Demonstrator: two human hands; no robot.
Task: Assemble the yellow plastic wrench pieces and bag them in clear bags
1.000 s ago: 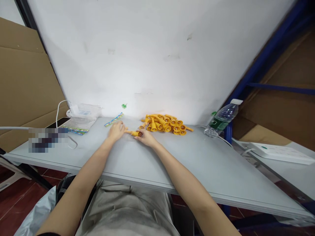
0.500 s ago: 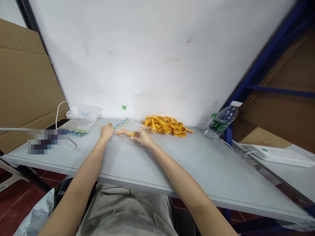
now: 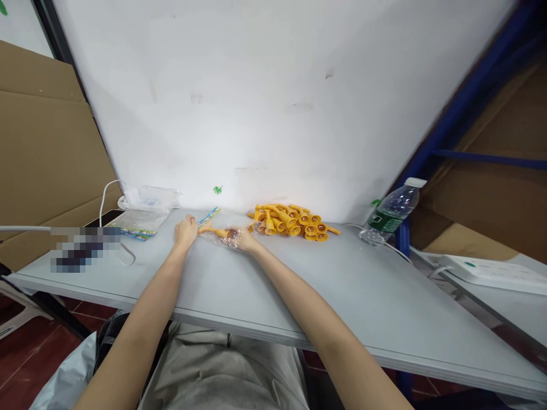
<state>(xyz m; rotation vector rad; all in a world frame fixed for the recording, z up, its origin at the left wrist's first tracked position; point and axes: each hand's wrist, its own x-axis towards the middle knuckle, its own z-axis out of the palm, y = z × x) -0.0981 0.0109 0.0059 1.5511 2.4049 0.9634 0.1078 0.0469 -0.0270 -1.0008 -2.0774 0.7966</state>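
Note:
My left hand [image 3: 186, 232] is closed on the edge of a clear plastic bag [image 3: 224, 242], beside its colourful printed strip [image 3: 208, 216]. A yellow trumpet-shaped toy horn [image 3: 221, 232] lies lengthwise in the bag, narrow end toward my left hand. At its flared end is my right hand [image 3: 244, 239], fingers closed about the bell and partly covered by the clear film. Just beyond that hand, against the wall, lies a pile of similar yellow toy horns [image 3: 284, 221], several with their bells facing me.
On the left of the grey table [image 3: 273, 290] are more clear bags with printed strips [image 3: 143, 233], a white cable [image 3: 101, 199] and a dark phone-like slab [image 3: 103, 218]. A tilted-looking water bottle [image 3: 391, 210] stands at right. Beyond it is a white power strip [image 3: 496, 272].
My right hand has shifted slightly left with the toy horn, and the clear film now covers more of its fingers. My left hand stays by the printed strip. The view has tilted a little.

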